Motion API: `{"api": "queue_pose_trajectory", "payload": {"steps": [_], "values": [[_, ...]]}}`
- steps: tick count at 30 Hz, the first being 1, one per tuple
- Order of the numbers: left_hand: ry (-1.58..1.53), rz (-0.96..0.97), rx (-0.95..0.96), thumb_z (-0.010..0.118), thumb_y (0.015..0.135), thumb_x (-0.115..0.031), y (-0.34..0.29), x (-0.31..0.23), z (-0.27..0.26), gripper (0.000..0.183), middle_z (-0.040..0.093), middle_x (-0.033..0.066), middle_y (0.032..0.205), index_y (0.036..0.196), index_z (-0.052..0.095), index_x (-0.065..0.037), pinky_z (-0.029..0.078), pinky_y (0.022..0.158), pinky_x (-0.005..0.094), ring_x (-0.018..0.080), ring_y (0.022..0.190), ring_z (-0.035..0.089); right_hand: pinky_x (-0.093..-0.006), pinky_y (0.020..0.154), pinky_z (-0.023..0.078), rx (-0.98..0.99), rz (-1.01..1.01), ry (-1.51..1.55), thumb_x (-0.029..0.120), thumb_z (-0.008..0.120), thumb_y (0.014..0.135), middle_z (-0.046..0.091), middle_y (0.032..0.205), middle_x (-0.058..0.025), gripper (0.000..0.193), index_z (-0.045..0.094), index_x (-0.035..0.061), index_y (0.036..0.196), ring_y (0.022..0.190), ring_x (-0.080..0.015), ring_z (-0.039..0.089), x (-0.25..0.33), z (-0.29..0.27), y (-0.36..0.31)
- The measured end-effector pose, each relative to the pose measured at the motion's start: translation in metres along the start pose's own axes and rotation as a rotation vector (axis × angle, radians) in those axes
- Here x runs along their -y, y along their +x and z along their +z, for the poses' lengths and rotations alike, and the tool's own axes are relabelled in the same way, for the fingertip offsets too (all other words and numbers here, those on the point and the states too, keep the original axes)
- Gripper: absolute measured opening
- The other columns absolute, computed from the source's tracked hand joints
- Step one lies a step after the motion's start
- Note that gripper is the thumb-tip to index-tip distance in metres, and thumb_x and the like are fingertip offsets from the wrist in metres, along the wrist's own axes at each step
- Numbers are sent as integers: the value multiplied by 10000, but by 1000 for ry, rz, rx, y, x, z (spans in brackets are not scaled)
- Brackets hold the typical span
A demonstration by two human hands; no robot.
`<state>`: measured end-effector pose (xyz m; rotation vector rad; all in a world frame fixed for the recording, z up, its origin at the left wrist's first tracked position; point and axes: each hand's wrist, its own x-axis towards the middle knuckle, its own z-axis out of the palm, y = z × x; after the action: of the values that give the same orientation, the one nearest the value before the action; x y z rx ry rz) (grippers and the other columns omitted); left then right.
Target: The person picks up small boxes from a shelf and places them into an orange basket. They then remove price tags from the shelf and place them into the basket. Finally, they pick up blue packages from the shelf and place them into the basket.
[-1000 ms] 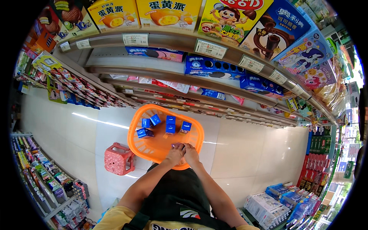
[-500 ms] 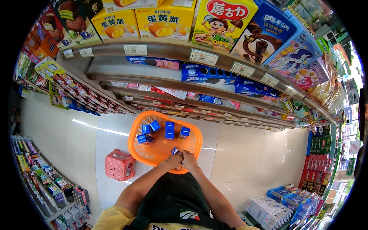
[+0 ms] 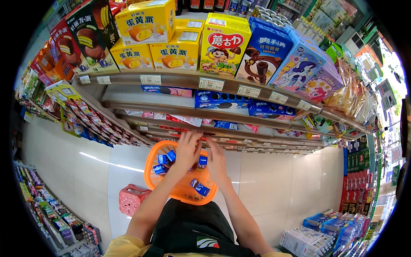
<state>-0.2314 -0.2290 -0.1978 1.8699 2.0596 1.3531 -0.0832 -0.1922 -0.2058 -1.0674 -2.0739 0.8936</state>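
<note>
Our left hand [image 3: 187,149] was raised over the orange basket [image 3: 180,193], its fingers spread and its grip open on nothing. Our right hand [image 3: 215,162] hung just beside it, fingers loosely extended; we could not tell whether that grip held anything. Beneath both hands the basket carried small blue packets [image 3: 200,188], some at its far left corner and others nearer our body. The basket sat above the pale tiled floor [image 3: 274,188], and a red stool [image 3: 130,199] stood on the floor just beside it on our left. Beyond the hands ran shelves [image 3: 222,88] of snack goods, with yellow boxes [image 3: 145,19] stacked on top and blue cartons [image 3: 220,100] below. More blue packs [image 3: 329,222] lay near the floor at our right.
</note>
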Motion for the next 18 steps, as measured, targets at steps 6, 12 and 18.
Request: {"api": "queue_pose_trajectory", "payload": {"steps": [6, 12, 18], "values": [[221, 26, -266, 790, 811, -140, 102, -1, -9, 578, 552, 195, 1248, 1330, 551, -55, 458, 914, 535, 426, 1115, 523, -503, 1153, 361, -183, -162, -117, 71, 528, 1005, 425, 1558, -182, 433, 502, 22, 1434, 1359, -421, 446, 37, -19, 86], [304, -31, -173, 853, 753, -249, 119, 19, 4, 758, 579, 195, 1263, 1410, 518, -77, 464, 877, 544, 435, 1135, 537, -560, 1228, 209, -144, -122, -259, 92, 575, 966, 293, 1625, -228, 516, 469, 20, 1467, 1478, -428, 313, 31, -10, 113], [321, -163, -94, 861, 742, -234, 124, 20, 9, 774, 598, 211, 1292, 1416, 507, -93, 449, 922, 563, 466, 1168, 546, -562, 1225, 216, -138, -146, -269, 82, 592, 956, 264, 1634, -220, 526, 468, 7, 1462, 1482, -423, 303, 29, -6, 108]]}}
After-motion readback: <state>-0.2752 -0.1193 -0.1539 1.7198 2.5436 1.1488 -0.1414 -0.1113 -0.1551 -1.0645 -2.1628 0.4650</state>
